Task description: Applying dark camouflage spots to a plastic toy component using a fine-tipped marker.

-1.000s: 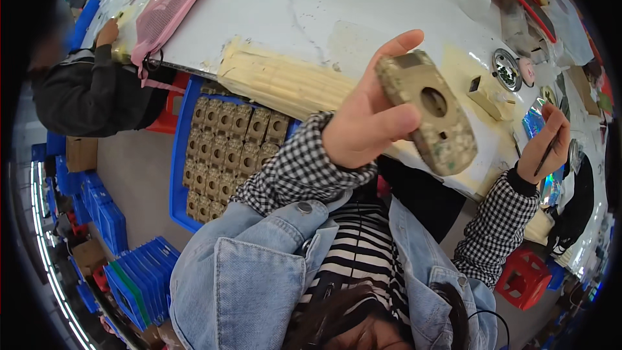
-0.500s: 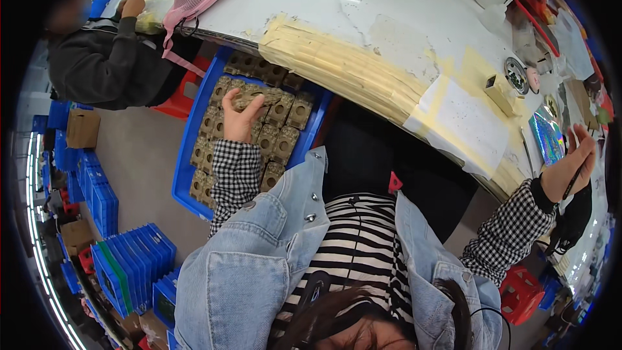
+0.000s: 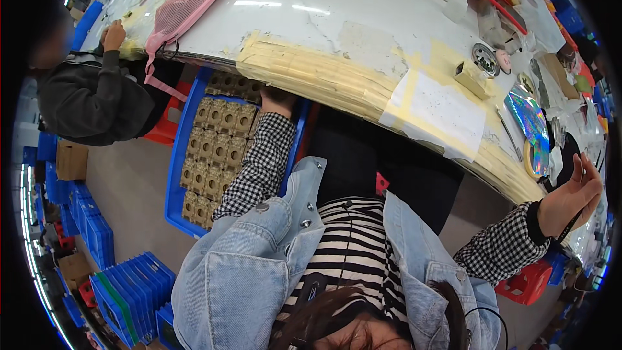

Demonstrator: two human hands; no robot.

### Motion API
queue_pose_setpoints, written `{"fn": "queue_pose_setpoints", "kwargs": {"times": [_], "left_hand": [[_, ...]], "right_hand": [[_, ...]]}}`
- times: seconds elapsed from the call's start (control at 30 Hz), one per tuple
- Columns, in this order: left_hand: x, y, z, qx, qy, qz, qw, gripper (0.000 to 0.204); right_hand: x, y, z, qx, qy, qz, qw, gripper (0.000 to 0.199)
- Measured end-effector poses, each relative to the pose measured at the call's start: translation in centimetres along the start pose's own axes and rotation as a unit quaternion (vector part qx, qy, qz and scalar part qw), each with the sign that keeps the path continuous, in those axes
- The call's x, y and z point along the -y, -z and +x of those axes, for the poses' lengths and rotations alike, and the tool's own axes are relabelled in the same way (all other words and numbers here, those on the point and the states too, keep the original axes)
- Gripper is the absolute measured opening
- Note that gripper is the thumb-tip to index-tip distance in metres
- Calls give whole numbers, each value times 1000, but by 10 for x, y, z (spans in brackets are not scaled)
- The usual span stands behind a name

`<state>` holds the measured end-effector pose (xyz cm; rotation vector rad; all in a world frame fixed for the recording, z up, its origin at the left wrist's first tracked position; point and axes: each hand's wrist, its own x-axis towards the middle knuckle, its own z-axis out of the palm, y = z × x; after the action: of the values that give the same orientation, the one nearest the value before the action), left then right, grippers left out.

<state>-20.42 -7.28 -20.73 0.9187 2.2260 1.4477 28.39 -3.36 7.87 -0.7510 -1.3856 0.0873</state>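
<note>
The left hand [image 3: 278,100] is reaching under the white bench [image 3: 337,19] edge into the blue plastic tray [image 3: 173,181] of tan moulded blocks [image 3: 217,149]; its grip is hidden. The right hand [image 3: 570,198] is hovering half-curled, pinching a thin dark stick [image 3: 573,223].

tray [image 3: 173,175] blue | blocks [image 3: 217,149] tan | sleeve [image 3: 259,162] black-white check | table [image 3: 363,19] white | mesh bag [image 3: 188,6], upper left, pink

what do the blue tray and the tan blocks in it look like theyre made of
Blue tray: likely moulded plastic, going by its smooth, uniform colour and raised rim. Tan blocks: possibly a matt cast or pressed material, dull and speckled with round holes; the exact material cannot be told.
</note>
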Motion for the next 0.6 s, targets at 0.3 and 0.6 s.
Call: {"fn": "queue_pose_setpoints", "kwargs": {"times": [0.3,0.6], "left_hand": [[2,-32,5,-19,-85,140,986,60],[73,-31,26,7,-239,400,885,50]], "right_hand": [[3,5,-9,-15,-10,-7,1000,40],[-1,-12,-13,-35,-38,32,998,35]]}}
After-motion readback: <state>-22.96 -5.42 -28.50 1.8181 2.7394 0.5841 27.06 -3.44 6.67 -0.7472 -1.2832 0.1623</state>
